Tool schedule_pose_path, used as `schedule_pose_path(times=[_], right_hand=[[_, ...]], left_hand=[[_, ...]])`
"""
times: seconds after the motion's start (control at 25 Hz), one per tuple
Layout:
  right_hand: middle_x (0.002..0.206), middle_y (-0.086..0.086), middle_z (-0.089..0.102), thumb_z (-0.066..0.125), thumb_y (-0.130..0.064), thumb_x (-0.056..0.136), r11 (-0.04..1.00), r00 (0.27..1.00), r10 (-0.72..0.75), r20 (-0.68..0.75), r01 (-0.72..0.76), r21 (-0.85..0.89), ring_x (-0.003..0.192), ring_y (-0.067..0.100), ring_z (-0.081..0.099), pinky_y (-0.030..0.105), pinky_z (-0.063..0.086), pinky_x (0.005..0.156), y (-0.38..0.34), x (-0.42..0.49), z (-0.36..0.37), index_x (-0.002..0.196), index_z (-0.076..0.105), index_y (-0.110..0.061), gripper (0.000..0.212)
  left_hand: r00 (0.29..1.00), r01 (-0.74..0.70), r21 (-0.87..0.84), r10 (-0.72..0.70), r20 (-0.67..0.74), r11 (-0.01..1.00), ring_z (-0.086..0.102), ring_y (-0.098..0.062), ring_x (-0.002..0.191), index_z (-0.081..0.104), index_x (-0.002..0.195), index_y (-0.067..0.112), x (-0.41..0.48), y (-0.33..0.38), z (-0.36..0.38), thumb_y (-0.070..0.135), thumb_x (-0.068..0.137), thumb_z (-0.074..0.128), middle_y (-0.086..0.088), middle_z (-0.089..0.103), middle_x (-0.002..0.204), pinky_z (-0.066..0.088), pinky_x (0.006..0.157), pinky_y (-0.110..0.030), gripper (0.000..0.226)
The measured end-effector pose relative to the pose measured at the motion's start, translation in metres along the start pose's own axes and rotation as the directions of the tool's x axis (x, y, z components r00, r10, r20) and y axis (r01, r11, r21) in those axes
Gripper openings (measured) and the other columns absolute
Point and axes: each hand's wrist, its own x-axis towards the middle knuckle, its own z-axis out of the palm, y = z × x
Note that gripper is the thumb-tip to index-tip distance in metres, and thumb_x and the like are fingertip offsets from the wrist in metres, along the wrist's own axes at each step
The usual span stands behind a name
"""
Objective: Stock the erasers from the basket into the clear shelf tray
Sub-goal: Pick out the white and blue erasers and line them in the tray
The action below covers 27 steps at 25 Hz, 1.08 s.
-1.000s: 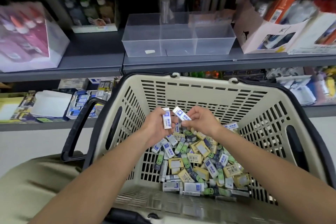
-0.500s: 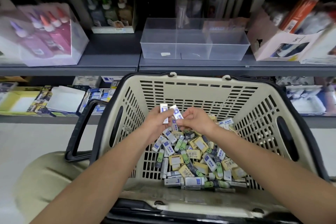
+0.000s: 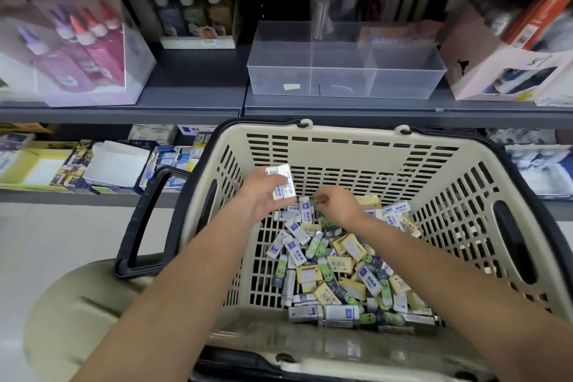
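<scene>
Shop shelves [image 3: 192,93] stand behind the big basket [image 3: 350,130] full of loose erasers [image 3: 338,260], the clear shelf tray [image 3: 341,80] above has none yet, the left hand [image 3: 260,198] grips a small stack [image 3: 284,184] standing tall with ends pointing up, the right hand [image 3: 339,206] pinches another eraser [image 3: 305,204], and a fatter pile could slip and fall.

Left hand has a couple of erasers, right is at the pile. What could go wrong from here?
1. The left hand holds stacked erasers; adding another could loosen the stack and spill it into the basket.
2. The pile mixes white, yellow and green kinds; the right hand could pick a mismatch for the divided tray.
3. The tray sits beyond the basket's far rim; a slip on the way may drop erasers outside.
</scene>
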Motion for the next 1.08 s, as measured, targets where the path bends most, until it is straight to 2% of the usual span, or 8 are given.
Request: schedule_pose_path(times=[0.12,0.24,0.36,0.56,0.72,0.8,0.92,1.08], right_hand=[[0.122,0.007,0.061,0.052,-0.011,0.091,0.997,0.999,-0.029,-0.043,0.026,-0.078,0.106,0.026,0.059,0.035,0.05,0.083,-0.005,0.011,0.019,0.126,0.054,-0.015,0.036],[0.119,0.007,0.056,0.051,-0.019,0.093,0.975,0.994,-0.049,-0.102,0.025,-0.222,0.096,0.028,0.059,0.033,0.046,0.066,-0.003,0.014,0.031,0.123,0.048,-0.018,0.031],[0.12,0.009,0.048,0.049,-0.026,0.094,0.92,0.993,-0.113,-0.018,0.097,-0.379,0.086,0.029,0.059,0.031,0.038,0.054,0.0,0.014,0.038,0.13,0.037,-0.02,0.038],[0.123,0.011,0.042,0.057,-0.012,0.089,0.904,0.996,-0.084,-0.014,0.07,-0.421,0.084,0.027,0.059,0.033,0.042,0.053,-0.008,0.016,0.044,0.128,0.035,-0.019,0.045],[0.104,0.008,0.06,0.055,-0.014,0.091,0.987,0.995,-0.092,-0.036,0.086,-0.134,0.086,0.027,0.06,0.037,0.051,0.069,-0.01,0.012,0.027,0.108,0.05,-0.017,0.018],[0.098,0.006,0.065,0.059,-0.018,0.089,0.996,0.996,-0.038,-0.076,0.044,0.084,0.086,0.022,0.061,0.037,0.052,0.079,-0.014,0.009,0.005,0.108,0.059,-0.014,0.019],[0.087,-0.002,0.064,0.069,-0.017,0.082,0.955,0.993,-0.02,-0.12,0.054,0.291,0.08,0.011,0.059,0.024,0.048,0.076,-0.026,0.006,-0.035,0.096,0.067,-0.015,0.014],[0.075,-0.008,0.064,0.072,-0.012,0.078,0.899,0.983,-0.108,-0.15,0.161,0.407,0.073,0.006,0.06,0.017,0.05,0.073,-0.062,-0.001,-0.082,0.078,0.065,-0.026,0.015]], left_hand=[[0.999,0.045,-0.027,-0.046,-0.023,0.999,0.058,-0.033,0.1,0.05,0.112,0.003,0.01,-0.011,-0.004,-0.006,0.088,0.056,-0.02,0.058,0.108,0.054,0.071,-0.039,0.026],[0.999,0.047,-0.004,-0.048,-0.011,0.999,0.06,-0.032,0.1,0.05,0.118,0.003,0.018,-0.017,-0.01,-0.004,0.089,0.054,-0.021,0.061,0.111,0.053,0.068,-0.038,0.029],[0.999,0.037,-0.01,-0.037,-0.021,0.999,0.06,-0.031,0.097,0.052,0.111,0.006,0.023,-0.02,-0.013,-0.002,0.09,0.055,-0.019,0.062,0.107,0.053,0.063,-0.036,0.023],[0.999,0.033,0.052,-0.032,-0.014,0.998,0.062,-0.025,0.085,0.053,0.098,0.009,0.018,-0.02,-0.009,-0.002,0.09,0.055,-0.013,0.062,0.091,0.053,0.062,-0.033,0.014],[0.999,-0.012,0.092,0.016,-0.047,0.996,0.059,-0.027,0.094,0.052,0.105,0.008,0.013,-0.01,-0.004,-0.001,0.09,0.056,-0.012,0.061,0.096,0.054,0.073,-0.036,0.018],[0.997,-0.067,0.116,0.07,-0.024,0.991,0.06,-0.025,0.093,0.053,0.102,0.008,0.007,0.003,0.0,0.0,0.089,0.057,-0.01,0.061,0.095,0.055,0.072,-0.035,0.016],[0.986,-0.162,0.149,0.156,0.05,0.975,0.063,-0.018,0.087,0.057,0.096,0.012,-0.004,0.028,0.003,0.003,0.089,0.059,-0.008,0.065,0.097,0.056,0.063,-0.027,0.012],[0.947,-0.311,0.213,0.283,0.153,0.926,0.068,-0.017,0.082,0.062,0.096,0.011,-0.022,0.063,-0.002,0.005,0.089,0.06,-0.008,0.069,0.093,0.058,0.063,-0.028,0.01]])
